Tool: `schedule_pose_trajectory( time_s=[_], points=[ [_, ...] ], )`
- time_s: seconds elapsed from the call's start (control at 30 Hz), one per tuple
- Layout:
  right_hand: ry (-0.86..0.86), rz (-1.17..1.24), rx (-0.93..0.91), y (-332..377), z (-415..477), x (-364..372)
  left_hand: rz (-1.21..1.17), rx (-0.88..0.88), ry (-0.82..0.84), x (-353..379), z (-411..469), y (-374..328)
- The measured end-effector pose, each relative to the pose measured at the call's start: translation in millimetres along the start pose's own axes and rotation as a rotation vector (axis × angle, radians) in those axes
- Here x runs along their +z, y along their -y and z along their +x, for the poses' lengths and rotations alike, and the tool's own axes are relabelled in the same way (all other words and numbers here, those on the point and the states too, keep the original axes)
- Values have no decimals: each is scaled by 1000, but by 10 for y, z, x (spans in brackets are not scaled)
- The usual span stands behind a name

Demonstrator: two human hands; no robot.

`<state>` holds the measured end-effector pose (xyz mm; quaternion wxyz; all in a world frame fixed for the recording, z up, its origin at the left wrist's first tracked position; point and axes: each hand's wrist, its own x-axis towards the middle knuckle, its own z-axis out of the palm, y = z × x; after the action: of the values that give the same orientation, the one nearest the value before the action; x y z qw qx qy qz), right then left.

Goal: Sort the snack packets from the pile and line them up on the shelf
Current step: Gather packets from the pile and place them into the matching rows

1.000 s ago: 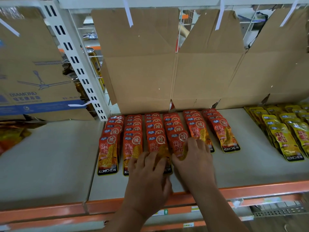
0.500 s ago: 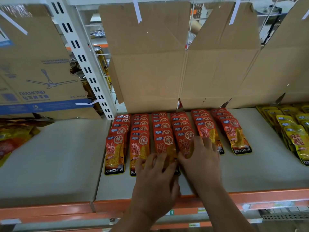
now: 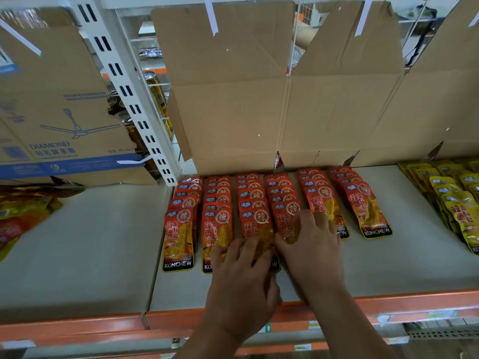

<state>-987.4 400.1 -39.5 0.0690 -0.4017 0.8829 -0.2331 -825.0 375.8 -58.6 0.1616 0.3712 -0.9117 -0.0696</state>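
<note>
- Two bare hands are reaching onto a pale shelf with an orange front rail.
- Flattened cardboard sheets are standing along the back of the shelf, and a fan carton printed with a ceiling fan is sitting at the far left beside a white slotted upright.
- Six columns of red snack packets are lying overlapped from the cardboard toward the front edge, the nearest packet of each column showing its full face.
- A group of yellow packets is lying in similar rows at the right, well apart from the red ones.
- A loose pile of packets is lying blurred at the far left of the shelf.
- The left hand is resting palm down on the lower ends of the second and third columns, its fingers slightly spread and lying flat rather than clamped on anything.
- The right hand is pressing on the front packet of the fourth column, just beside the left hand, fingers apart and curled lightly over the packet's lower half; its outer edge is covering part of the fifth column's front packet.
</note>
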Motion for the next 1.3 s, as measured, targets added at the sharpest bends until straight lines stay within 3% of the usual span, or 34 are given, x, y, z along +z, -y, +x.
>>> schedule_pose_trajectory(
  time_s=[1.3],
  points=[
    [-92, 137, -64, -65, -66, 36, 22, -28, -29, 27, -19, 4]
  ],
)
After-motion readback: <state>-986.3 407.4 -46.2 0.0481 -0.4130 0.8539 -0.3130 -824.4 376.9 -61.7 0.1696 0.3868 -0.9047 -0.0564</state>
